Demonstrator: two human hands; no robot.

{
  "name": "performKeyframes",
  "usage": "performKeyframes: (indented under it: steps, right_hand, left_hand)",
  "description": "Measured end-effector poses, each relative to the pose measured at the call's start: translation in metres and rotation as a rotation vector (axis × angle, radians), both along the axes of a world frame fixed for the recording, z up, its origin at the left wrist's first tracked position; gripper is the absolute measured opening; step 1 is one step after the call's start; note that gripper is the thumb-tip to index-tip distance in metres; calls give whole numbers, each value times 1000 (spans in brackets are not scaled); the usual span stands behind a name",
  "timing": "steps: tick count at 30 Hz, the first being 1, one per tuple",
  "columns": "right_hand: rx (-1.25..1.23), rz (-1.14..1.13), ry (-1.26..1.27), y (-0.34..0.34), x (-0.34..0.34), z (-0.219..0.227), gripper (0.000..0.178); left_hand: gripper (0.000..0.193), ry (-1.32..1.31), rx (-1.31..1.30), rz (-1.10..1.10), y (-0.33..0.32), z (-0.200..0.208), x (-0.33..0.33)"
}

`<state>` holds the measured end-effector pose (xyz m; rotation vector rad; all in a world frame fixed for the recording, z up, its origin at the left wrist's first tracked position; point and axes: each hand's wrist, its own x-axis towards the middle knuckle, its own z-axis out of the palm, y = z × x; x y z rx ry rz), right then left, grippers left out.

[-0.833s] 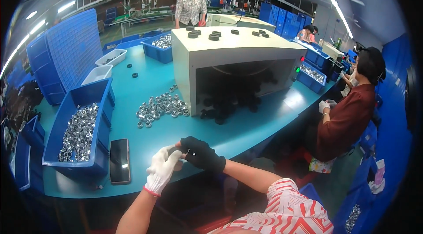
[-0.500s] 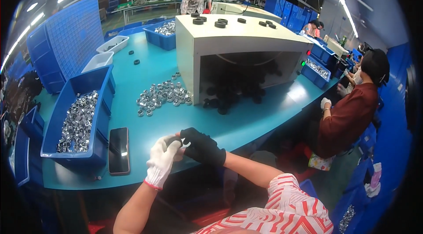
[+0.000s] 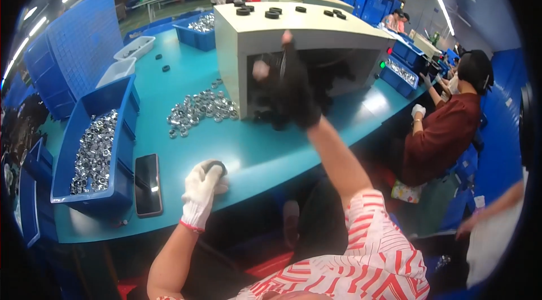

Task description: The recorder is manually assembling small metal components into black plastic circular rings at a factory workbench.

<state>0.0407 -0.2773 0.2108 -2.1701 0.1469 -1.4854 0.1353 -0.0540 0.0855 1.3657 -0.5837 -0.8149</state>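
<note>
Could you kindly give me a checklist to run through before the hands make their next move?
1. Left hand gripping the black ring: ok.
2. Right hand free of parts: cannot tell; blurred before the pale machine.
3. Both hands gloved: ok; white left, black right.
4. Phone clear of both hands: ok; beside the blue bin.
5. Loose metal rings binned: not ok; heaped on the table.

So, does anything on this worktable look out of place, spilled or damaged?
A phone lies beside the blue bin, odd among work pieces. Loose metal parts lie spread outside the bin, perhaps deliberately. Two black rings sit near the white trays, apart from the others. No damage shows.
</note>
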Motion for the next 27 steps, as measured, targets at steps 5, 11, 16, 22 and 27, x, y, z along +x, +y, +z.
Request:
performKeyframes:
  steps: [5,11,16,22,27]
  right_hand:
    - [221,78,81,-15,-7,9,48]
    - [86,277,373,52,-11,-109,35]
    - [6,346,510,82,-12,-134,47]
    - [-43,133,485,82,-14,-140,32]
    - [-51,34,510,85,-15,-146,29]
  left_hand:
    - [30,34,-16,-9,-3,0,1]
    - [27,268,-104,30,1,-11,1]
    - [35,322,-171,-23,-2,-14,0]
    - [36,62,-32,-53,-5,-4,-4]
    - [36,-294,-15,18,-9,-16,-4]
